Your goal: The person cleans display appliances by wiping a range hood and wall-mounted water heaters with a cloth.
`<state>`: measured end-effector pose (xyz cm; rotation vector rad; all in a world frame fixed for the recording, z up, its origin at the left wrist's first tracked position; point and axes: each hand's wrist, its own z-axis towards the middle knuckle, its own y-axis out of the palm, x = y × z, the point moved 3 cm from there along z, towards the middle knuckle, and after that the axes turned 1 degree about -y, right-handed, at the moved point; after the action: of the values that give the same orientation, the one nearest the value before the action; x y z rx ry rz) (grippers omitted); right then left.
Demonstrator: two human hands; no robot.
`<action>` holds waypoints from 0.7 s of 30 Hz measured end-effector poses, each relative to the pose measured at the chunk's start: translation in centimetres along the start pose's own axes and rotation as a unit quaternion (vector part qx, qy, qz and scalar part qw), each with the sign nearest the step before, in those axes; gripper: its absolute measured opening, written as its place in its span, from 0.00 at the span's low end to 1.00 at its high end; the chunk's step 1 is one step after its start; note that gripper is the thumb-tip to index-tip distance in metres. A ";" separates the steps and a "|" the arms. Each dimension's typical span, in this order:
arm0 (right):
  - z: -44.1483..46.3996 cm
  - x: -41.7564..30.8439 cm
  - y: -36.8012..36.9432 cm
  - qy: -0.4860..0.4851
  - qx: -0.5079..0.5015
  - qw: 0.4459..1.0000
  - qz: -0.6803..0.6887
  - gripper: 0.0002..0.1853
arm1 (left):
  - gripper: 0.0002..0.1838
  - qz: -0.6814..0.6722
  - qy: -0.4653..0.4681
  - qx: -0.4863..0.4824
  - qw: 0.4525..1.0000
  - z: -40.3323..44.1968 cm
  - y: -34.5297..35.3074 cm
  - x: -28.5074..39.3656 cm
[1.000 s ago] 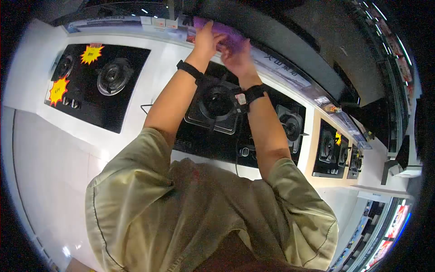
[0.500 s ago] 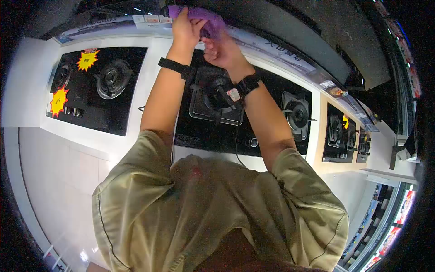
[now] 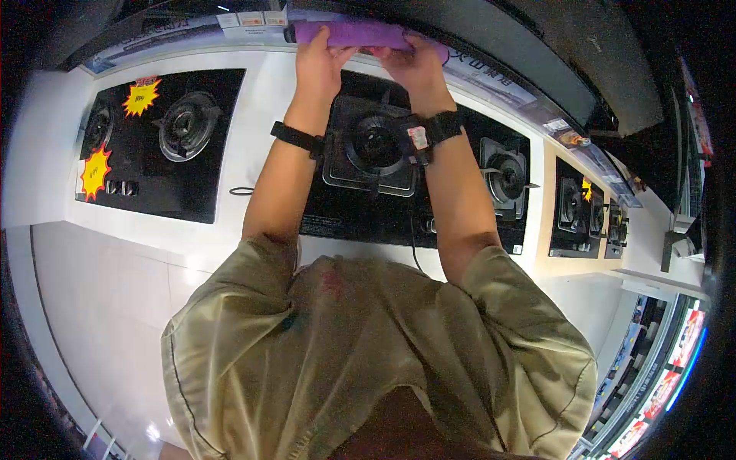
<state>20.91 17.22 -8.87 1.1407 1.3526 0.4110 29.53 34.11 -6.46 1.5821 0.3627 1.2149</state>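
Observation:
A purple cloth (image 3: 360,34), stretched out lengthwise, lies between my two hands at the top of the view, in front of a dark panel edge. My left hand (image 3: 318,61) grips its left part, thumb on top and fingers beneath. Near the cloth's right end, my right hand (image 3: 414,63) holds it in the same way. Black straps circle both wrists, and a small dark device with a label (image 3: 417,138) sits at the right one. Below the hands is a black gas cooktop (image 3: 368,218) with a large burner (image 3: 376,143).
Another black cooktop (image 3: 153,165) with yellow star-shaped price tags (image 3: 141,97) is at the left. More cooktops (image 3: 575,207) stand at the right. A dark overhanging panel (image 3: 529,69) runs along the top right, above a printed strip (image 3: 491,80).
The cloth was bunched between hands held close together; now it is spread out straighter. My right hand has moved up and right, away from my left, and has closed on the cloth's right part.

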 end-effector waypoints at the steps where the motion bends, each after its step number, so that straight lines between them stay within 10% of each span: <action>1: 0.8 -0.3 -0.8 0.016 -0.007 0.999 0.048 0.14 | 0.14 0.011 -0.016 0.001 1.000 0.2 0.0 -0.3; 5: -0.6 -0.1 2.1 -0.034 0.148 0.985 0.080 0.14 | 0.16 0.037 -0.008 0.021 0.999 2.5 -0.2 -1.0; 7: 6.2 -0.4 -4.5 -0.251 0.030 0.910 -0.329 0.16 | 0.17 0.056 -0.015 0.048 0.997 5.8 -2.4 -1.3; 12: 2.2 -0.3 1.7 -0.089 0.090 0.966 -0.226 0.17 | 0.19 0.118 -0.073 0.036 0.990 11.5 -4.1 0.5; 16: 3.9 -1.9 -1.4 -0.265 0.073 0.764 -0.584 0.13 | 0.19 0.496 0.052 -0.107 0.860 10.6 -3.5 0.9; 19: 1.9 -3.4 -1.7 -0.417 0.051 0.506 -0.753 0.07 | 0.18 0.059 -0.108 -0.035 0.992 12.0 -4.2 -1.6; 21: 0.2 -4.4 -2.4 -0.453 0.052 0.484 -0.747 0.06 | 0.17 0.073 -0.086 -0.043 0.993 11.7 -3.9 -3.4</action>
<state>19.17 12.55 -8.47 -0.1947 0.8663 -1.4146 39.14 26.73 -10.64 1.6465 0.0835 1.1763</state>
